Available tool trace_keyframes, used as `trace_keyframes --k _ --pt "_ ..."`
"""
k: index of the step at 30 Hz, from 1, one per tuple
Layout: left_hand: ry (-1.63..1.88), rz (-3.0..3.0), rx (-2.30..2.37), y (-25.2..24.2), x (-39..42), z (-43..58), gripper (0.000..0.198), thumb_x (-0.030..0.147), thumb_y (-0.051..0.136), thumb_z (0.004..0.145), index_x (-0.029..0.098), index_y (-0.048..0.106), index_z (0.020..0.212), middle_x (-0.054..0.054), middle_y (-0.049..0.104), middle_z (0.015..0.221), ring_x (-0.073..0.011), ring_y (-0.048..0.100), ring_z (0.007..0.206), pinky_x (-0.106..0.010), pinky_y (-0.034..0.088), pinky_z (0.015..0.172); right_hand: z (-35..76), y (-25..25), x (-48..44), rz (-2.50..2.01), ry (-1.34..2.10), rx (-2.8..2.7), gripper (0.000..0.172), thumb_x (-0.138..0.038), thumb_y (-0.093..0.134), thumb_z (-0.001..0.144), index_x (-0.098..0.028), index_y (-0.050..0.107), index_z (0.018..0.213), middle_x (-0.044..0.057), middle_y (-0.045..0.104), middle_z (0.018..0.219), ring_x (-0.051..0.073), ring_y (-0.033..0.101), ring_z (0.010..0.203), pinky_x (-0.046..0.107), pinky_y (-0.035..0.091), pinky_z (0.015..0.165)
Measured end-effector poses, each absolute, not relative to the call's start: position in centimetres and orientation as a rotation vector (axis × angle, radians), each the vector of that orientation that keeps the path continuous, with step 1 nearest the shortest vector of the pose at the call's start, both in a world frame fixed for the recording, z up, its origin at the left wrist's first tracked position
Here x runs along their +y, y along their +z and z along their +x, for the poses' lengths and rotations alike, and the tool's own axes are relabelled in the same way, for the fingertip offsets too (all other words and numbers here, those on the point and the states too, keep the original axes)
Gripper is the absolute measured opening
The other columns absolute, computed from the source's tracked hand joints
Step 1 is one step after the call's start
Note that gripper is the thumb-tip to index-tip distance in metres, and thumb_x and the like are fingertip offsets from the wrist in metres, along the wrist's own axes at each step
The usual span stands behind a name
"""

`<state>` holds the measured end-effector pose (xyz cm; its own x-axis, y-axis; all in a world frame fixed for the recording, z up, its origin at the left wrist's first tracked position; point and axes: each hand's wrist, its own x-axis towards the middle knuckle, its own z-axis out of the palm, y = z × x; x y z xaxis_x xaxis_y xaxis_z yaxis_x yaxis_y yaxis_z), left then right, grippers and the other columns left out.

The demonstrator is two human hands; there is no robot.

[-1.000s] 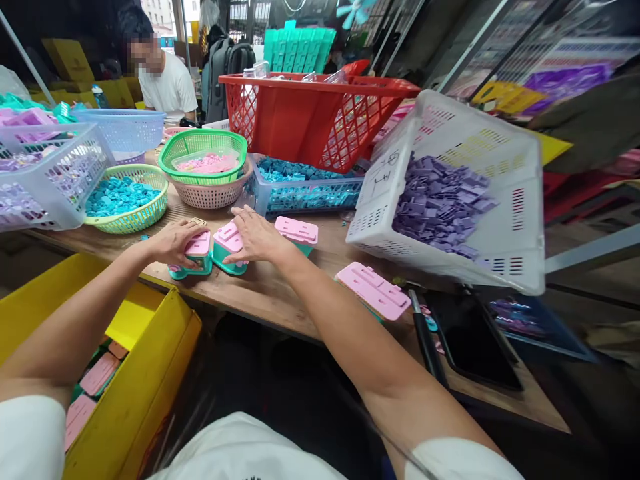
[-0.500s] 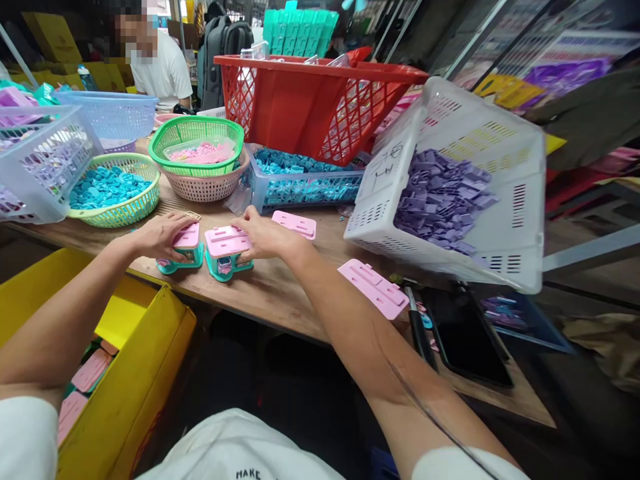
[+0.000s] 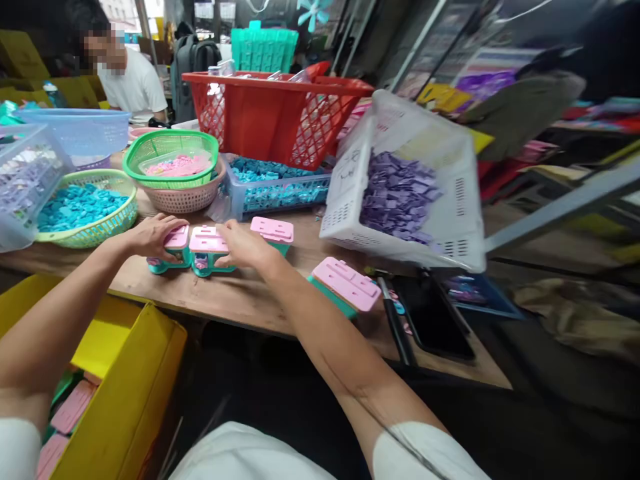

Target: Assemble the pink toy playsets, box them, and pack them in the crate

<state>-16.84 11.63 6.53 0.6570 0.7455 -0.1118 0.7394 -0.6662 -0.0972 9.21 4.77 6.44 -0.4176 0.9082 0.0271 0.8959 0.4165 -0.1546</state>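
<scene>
On wood (image 3: 240,300), left hand (image 3: 156,237) and right hand (image 3: 242,245) clasp 2 boxy plastic pieces (image 3: 206,243).

Near the front edge of the desk (image 3: 240,300), two lidded boxes (image 3: 204,239) stand side by side between the left hand (image 3: 157,235) and the right hand (image 3: 243,245) (each hand on its nearer box). A third lidded box (image 3: 273,230) sits just behind the right hand; a fourth box (image 3: 346,283) lies farther right, with a slim tool (image 3: 397,330) and then a phone (image 3: 433,313) beyond. Behind the pair, left to right: a round basket (image 3: 117,215), nested baskets (image 3: 185,199), a shallow crate (image 3: 290,193) below a large basket (image 3: 260,120), and a tilted crate (image 3: 345,207) holding loose pieces (image 3: 397,197). Below the desk, front left, a carton (image 3: 145,373) contains more boxes (image 3: 73,407).
</scene>
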Motion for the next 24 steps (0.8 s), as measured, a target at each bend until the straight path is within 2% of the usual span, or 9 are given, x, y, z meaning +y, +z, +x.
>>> trace_keyframes --k 3,5,7,9,11,14,17,21,24 --pt "0.229 -2.819 -1.311 6.7 12.0 -17.2 0.101 0.073 0.062 0.071 0.022 0.034 0.153 -0.015 0.049 0.145 -0.0368 0.044 0.13 -0.045 0.04 0.107 12.4 7.3 4.5 -1.73 0.027 -2.419 0.083 -0.047 0.085 0.074 -0.023 0.047 0.144 0.015 0.046 0.147 0.033 0.05 0.131 0.045 0.048 0.103" --pt "0.155 -2.849 -1.32 7.0 12.0 -16.7 0.104 0.077 0.06 0.072 0.021 0.031 0.156 -0.017 0.044 0.149 -0.0393 0.041 0.134 -0.049 0.037 0.11 14.8 7.9 4.8 -1.941 -0.039 -2.327 0.086 -0.046 0.087 0.071 -0.023 0.048 0.143 0.016 0.046 0.147 0.038 0.043 0.135 0.051 0.046 0.104" --pt "0.033 -2.875 -1.262 7.4 11.8 -15.3 0.102 0.076 0.057 0.075 0.02 0.03 0.156 -0.018 0.043 0.149 -0.0401 0.039 0.135 -0.052 0.034 0.112 16.7 8.2 5.2 -2.117 0.016 -2.328 0.085 -0.042 0.088 0.071 -0.02 0.048 0.142 0.018 0.05 0.143 0.039 0.045 0.135 0.051 0.046 0.104" --pt "-0.072 -2.882 -1.167 7.7 11.4 -13.1 0.096 0.072 0.057 0.079 0.019 0.032 0.155 -0.019 0.045 0.146 -0.0396 0.04 0.134 -0.053 0.034 0.112 17.6 8.3 5.4 -2.215 0.106 -2.362 0.08 -0.039 0.086 0.074 -0.017 0.049 0.141 0.019 0.053 0.139 0.036 0.053 0.13 0.046 0.048 0.102" --pt "-0.126 -2.902 -1.07 7.8 11.0 -10.2 0.092 0.068 0.06 0.081 0.02 0.033 0.154 -0.019 0.047 0.144 -0.0386 0.042 0.131 -0.053 0.034 0.111 17.6 8.2 5.0 -2.288 0.154 -2.342 0.078 -0.045 0.084 0.075 -0.014 0.051 0.138 0.022 0.053 0.137 0.035 0.058 0.124 0.045 0.049 0.099" --pt "-0.151 -2.959 -0.938 7.7 10.7 -5.7 0.095 0.066 0.065 0.08 0.02 0.032 0.155 -0.02 0.046 0.145 -0.0391 0.043 0.129 -0.052 0.036 0.109 16.6 7.6 3.8 -2.308 0.073 -2.25 0.082 -0.053 0.085 0.069 -0.009 0.055 0.132 0.025 0.053 0.133 0.037 0.058 0.122 0.049 0.048 0.099" --pt "-0.168 -3.02 -0.863 7.3 10.8 -2.0 0.099 0.065 0.065 0.08 0.017 0.027 0.157 -0.021 0.046 0.144 -0.0393 0.044 0.13 -0.05 0.036 0.108 15.6 6.3 2.3 -2.158 -0.202 -2.18 0.073 -0.042 0.087 0.067 -0.01 0.058 0.126 0.025 0.054 0.13 0.039 0.055 0.121 0.053 0.047 0.098" --pt "-0.107 -3.079 -0.858 6.7 11.3 0.3 0.104 0.062 0.069 0.076 0.018 0.023 0.158 -0.019 0.047 0.142 -0.0357 0.047 0.129 -0.044 0.036 0.108 15.1 4.1 0.2 -2.059 -0.408 -2.088 0.053 -0.029 0.078 0.08 -0.018 0.057 0.127 0.023 0.055 0.131 0.039 0.053 0.119 0.054 0.046 0.093" --pt "0.01 -3.152 -0.836 6.5 11.3 0.3 0.099 0.063 0.07 0.075 0.022 0.031 0.156 -0.016 0.052 0.136 -0.0327 0.053 0.124 -0.04 0.041 0.104 15.8 3.5 -1.7 -2.001 -0.284 -2.219 0.064 -0.04 0.083 0.077 -0.016 0.055 0.129 0.023 0.054 0.132 0.039 0.051 0.121 0.053 0.046 0.095"
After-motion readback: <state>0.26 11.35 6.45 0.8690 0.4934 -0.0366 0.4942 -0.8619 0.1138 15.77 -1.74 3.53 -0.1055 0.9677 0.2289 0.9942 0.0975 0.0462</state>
